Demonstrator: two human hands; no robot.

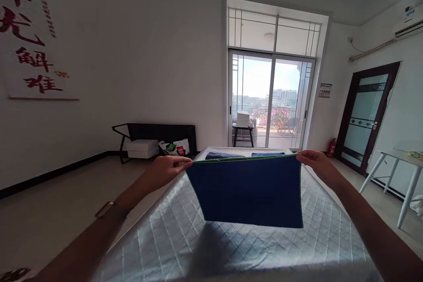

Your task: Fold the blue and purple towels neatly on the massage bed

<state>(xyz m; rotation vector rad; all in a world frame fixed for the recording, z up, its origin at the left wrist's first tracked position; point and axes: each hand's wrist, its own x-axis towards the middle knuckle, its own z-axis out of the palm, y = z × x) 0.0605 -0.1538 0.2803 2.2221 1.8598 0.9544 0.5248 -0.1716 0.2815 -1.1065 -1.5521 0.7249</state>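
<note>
A dark blue cloth [247,191] with a green edge hangs spread out above a table with a silvery quilted cover [158,238]. My left hand [172,168] pinches its upper left corner, and my right hand [309,158] pinches the upper right corner. The top edge is stretched nearly straight between them. Behind that edge, a folded blue cloth [221,155] lies at the far left of the table, and another blue item [267,154] lies to its right. Both are partly hidden by the held cloth.
Against the far wall stands a black bench [161,131] with a white box [142,149] and a printed bag [175,147]. To the right are a white-legged table [399,156], a dark-framed door [370,114] and a fire extinguisher [331,147]. Sliding glass doors [272,97] are ahead.
</note>
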